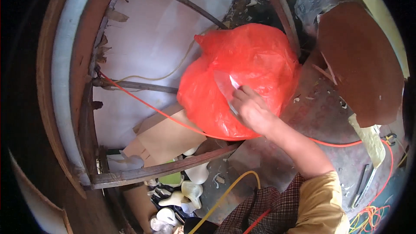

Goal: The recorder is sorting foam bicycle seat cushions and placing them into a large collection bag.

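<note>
Right hand pinched a whitish sheet over the near face of the red bag; fingers narrow, probably because it was flimsy. Left hand was out of frame, can't tell. Orange hose skirted the bag's near side, likely clearing its bulk.

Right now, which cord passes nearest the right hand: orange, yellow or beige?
The orange cord, curving along the bottom of the red bag; the yellow cord and beige cord run farther away.

Free room over the floor right of the red bag, orange hose across it, wooden bar lower left.
</note>
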{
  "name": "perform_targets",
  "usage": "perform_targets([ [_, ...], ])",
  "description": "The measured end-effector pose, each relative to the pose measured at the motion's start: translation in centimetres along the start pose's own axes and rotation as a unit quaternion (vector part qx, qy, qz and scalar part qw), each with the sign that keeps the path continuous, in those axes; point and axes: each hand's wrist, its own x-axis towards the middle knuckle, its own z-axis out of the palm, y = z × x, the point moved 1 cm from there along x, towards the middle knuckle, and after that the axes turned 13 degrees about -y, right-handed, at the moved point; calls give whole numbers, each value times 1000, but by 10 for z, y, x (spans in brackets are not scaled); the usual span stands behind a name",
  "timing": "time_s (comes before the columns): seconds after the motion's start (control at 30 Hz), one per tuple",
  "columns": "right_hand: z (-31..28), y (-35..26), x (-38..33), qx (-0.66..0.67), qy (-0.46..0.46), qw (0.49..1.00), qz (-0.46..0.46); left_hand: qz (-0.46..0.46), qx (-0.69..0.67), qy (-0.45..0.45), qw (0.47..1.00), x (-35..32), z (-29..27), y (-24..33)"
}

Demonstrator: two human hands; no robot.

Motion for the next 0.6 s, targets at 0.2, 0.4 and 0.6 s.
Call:
perform_targets([
  [0.2,-109,-37,-92,432,43,899,-63,7,-31,9,999,5,3,5],
  [0.4,-103,33,-33,354,-98,916,163,-2,-35,12,999,-5,-15,13],
  [0.6,77,64,72,-17,-263,951,159,-39,-15,7,999,-23,-29,11],
])
